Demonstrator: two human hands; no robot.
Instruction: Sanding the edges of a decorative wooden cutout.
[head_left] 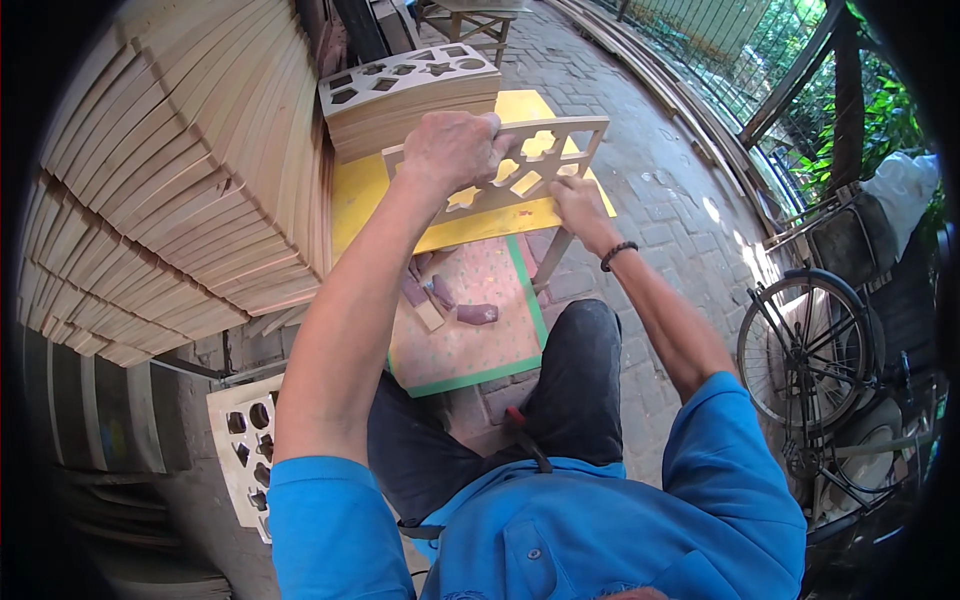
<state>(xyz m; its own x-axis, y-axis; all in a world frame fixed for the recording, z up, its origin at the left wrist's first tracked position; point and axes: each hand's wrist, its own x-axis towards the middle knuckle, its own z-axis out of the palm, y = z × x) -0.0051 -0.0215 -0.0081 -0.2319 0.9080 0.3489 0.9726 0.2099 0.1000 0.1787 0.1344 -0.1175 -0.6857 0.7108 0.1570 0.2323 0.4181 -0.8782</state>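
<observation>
A thin wooden board with star-shaped and other cutouts stands tilted on its edge over a yellow tabletop. My left hand is closed over its upper edge, left of the middle. At the lower right part of the board, my right hand is closed with its fingertips against the wood. Whether anything small is pinched there is hidden. Behind the board, at the back left of the tabletop, sits a stack of similar cutout boards.
Tall stacks of wooden boards rise at left. Below the tabletop lie a green-edged sheet, a purple-brown scrap and a small wood block. Another cutout board is beside my left arm. A bicycle stands at right on brick paving.
</observation>
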